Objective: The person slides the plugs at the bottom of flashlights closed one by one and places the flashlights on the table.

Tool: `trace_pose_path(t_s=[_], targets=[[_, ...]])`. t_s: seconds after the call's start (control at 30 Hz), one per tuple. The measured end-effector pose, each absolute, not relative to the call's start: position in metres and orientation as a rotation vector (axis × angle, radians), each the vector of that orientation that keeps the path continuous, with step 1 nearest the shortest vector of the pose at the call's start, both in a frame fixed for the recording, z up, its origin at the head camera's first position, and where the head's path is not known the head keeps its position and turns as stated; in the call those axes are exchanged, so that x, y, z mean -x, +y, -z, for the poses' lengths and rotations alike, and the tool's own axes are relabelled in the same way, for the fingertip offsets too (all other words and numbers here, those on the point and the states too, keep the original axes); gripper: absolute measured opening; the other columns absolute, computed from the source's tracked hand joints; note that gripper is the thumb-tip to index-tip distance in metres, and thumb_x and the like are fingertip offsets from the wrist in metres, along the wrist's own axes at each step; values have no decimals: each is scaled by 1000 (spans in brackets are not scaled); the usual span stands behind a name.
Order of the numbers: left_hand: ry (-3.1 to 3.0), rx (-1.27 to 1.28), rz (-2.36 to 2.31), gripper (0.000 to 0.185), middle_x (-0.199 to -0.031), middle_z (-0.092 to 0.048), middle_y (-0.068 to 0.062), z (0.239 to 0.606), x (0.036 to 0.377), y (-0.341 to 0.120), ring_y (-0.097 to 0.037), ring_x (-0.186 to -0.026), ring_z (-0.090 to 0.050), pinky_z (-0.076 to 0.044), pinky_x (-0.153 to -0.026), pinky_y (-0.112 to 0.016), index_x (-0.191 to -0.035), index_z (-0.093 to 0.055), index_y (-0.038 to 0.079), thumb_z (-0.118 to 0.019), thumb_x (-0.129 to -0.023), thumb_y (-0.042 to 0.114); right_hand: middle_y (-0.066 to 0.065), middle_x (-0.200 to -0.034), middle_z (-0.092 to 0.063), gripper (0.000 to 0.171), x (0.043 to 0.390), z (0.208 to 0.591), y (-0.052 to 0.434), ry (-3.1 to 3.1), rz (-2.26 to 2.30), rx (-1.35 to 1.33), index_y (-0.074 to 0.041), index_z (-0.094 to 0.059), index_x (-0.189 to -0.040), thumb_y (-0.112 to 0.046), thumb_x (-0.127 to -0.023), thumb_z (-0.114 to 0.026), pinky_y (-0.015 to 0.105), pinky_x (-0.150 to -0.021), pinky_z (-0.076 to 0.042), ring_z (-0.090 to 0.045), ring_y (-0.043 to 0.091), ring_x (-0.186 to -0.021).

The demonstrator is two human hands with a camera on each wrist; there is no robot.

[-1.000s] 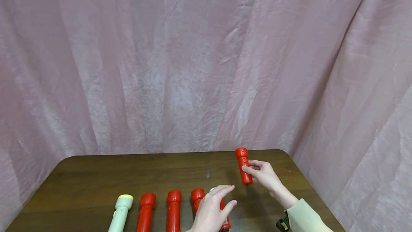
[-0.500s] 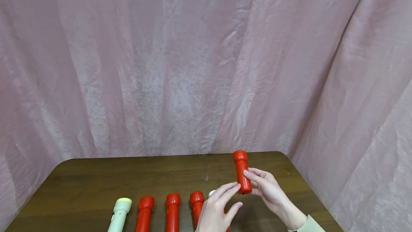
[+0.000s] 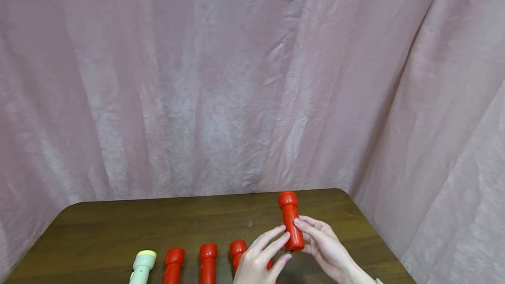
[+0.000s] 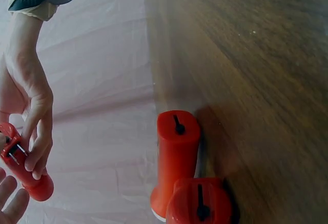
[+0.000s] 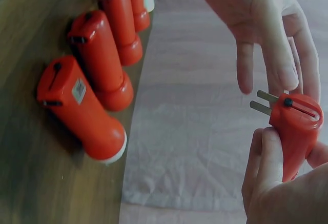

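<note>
Red torch [image 3: 291, 221] gripped in right hand [image 3: 323, 246], fingers curled round lower body, held above table [image 3: 118, 227] near right edge, long axis nearly upright, head up, plug prongs at bottom end. Left hand [image 3: 260, 260] just left of it, fingers straight and relaxed, tips at torch's lower part, holding nothing. Row of torches [image 3: 205, 262] lying below left

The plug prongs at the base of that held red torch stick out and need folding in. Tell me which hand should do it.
Left, probably. The right hand already grips the red torch, while the left hand is open with its fingertips right beside the two metal prongs.
</note>
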State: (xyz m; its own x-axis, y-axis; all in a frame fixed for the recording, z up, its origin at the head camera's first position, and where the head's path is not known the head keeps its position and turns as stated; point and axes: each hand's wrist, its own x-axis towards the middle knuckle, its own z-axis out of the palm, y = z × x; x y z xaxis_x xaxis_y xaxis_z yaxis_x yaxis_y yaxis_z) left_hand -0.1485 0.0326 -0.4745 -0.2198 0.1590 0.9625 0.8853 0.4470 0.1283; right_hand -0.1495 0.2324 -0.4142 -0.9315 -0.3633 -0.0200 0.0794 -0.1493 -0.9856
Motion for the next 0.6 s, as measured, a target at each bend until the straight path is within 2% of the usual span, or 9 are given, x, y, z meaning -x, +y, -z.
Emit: trace_pose_path(t_s=[0.17,0.43,0.6], targets=[[-1573,950,828,33,-123,-76,-9,475,152,31,-21,-103,-77,-60,-93,-20,-123,-76,8,-63,-106,33,-10,-111,-79,20,145,416,229,1799,2168,330,-19,-63,-123,-20,-112,-46,26,-90,-62,-76,5,-101],[-1507,986,779,33,-116,-78,-10,474,154,26,-19,-97,-77,-60,-85,-18,-115,-79,7,-59,-108,32,-10,-112,-79,23,139,418,223,1700,2180,375,-19,-62,-125,-20,-113,-42,26,-91,-63,-76,4,-101],[-1523,994,765,34,-115,-79,-8,471,149,20,-16,-98,-76,-59,-86,-15,-114,-80,9,-57,-109,34,-10,-113,-78,28,136,420,220,1578,2184,442,-20,-64,-122,-18,-114,-37,24,-93,-62,-75,2,-102]])
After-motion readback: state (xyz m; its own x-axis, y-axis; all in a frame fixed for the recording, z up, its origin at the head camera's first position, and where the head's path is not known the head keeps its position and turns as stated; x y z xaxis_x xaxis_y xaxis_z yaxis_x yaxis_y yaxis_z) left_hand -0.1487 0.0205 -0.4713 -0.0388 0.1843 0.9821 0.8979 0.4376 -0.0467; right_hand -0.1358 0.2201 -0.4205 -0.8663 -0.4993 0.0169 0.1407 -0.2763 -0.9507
